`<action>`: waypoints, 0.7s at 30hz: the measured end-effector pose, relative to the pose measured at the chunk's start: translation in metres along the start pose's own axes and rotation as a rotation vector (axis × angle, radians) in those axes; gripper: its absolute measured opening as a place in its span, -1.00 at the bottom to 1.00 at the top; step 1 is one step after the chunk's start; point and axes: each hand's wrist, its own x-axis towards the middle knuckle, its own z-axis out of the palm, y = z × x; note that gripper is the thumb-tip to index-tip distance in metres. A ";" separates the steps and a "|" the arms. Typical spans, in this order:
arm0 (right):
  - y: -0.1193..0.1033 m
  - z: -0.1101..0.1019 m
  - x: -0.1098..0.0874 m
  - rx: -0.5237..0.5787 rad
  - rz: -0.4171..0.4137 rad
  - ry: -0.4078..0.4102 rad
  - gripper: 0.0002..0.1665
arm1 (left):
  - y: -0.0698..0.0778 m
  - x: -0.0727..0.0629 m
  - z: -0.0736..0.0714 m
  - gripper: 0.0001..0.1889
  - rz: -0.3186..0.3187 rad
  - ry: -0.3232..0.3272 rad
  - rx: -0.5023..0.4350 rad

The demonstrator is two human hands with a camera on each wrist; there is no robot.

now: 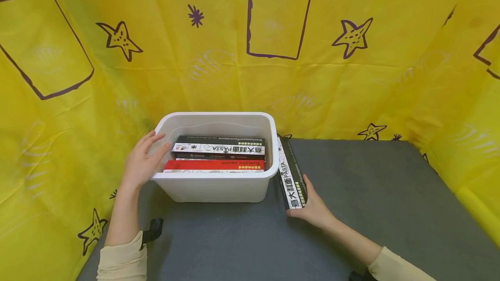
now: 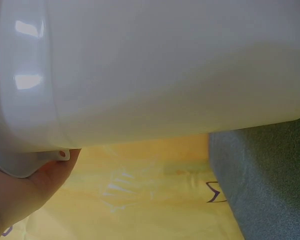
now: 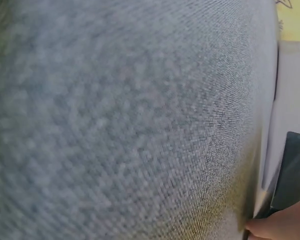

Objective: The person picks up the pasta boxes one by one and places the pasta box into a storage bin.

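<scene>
A white plastic bin (image 1: 218, 187) stands on the dark grey table, and my left hand (image 1: 142, 159) grips its left rim. The left wrist view shows that hand (image 2: 32, 195) at the rim, beside the bin's smooth outer wall (image 2: 165, 65). Inside lie black-and-white pasta boxes (image 1: 218, 148) and a red one marked Tomato sauce (image 1: 215, 165). Just right of the bin, my right hand (image 1: 312, 207) holds a black-and-white pasta box (image 1: 288, 177) by its near end. In the right wrist view only that hand's fingers (image 3: 280, 222) and the box's dark end (image 3: 292, 170) show.
The dark grey table (image 1: 371, 194) stretches to the right and in front of the bin. A yellow cloth (image 1: 218, 86) with starfish drawings hangs close behind the bin and along both sides. Black straps (image 1: 153, 230) circle the wrists.
</scene>
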 end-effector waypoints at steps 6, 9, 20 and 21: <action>-0.004 -0.006 -0.005 -0.044 0.022 0.026 0.44 | 0.000 0.000 0.000 -0.33 -0.006 -0.003 0.003; -0.004 -0.009 -0.007 -0.045 0.032 0.033 0.43 | 0.000 -0.001 0.000 -0.34 -0.005 -0.002 0.005; -0.013 -0.027 -0.012 -0.057 0.003 0.063 0.38 | 0.000 0.000 0.000 -0.33 -0.004 0.000 0.005; -0.014 -0.029 -0.012 -0.059 -0.003 0.068 0.37 | -0.001 0.000 0.000 -0.33 -0.005 0.000 0.004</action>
